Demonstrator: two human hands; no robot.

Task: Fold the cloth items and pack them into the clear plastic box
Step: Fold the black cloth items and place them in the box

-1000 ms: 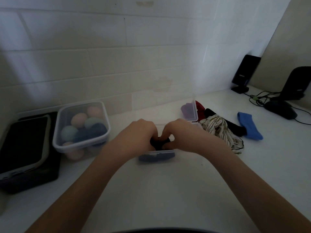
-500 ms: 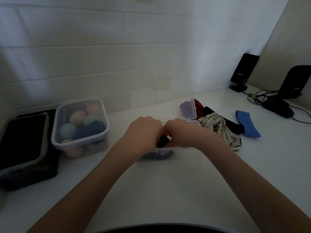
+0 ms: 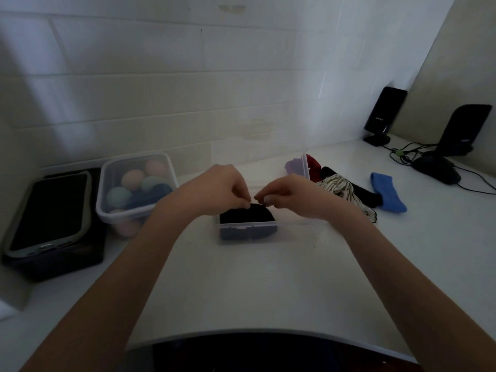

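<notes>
A small clear plastic box (image 3: 284, 233) stands on the white counter in front of me. A folded black cloth (image 3: 248, 215) fills its left part, on top of a dark blue one. My left hand (image 3: 222, 189) and my right hand (image 3: 288, 196) hover just above the box, each pinching the black cloth's upper edge with fingertips. To the right lie loose cloths: a striped one (image 3: 339, 186), a black one (image 3: 362, 193), a red one (image 3: 314, 165) and a blue one (image 3: 387, 191). A purple cloth (image 3: 294, 166) sits behind the box's raised lid (image 3: 304, 165).
A second clear box (image 3: 107, 210) with pastel balls stands at the left, next to a phone (image 3: 48, 213) on a dark case. Two black speakers (image 3: 383, 115) and a mouse (image 3: 436, 170) with cables occupy the far right corner. A tiled wall runs behind.
Both hands have lifted from pressing into the box and parted a little; the black cloth now shows in the box, pinched at its top edge.
</notes>
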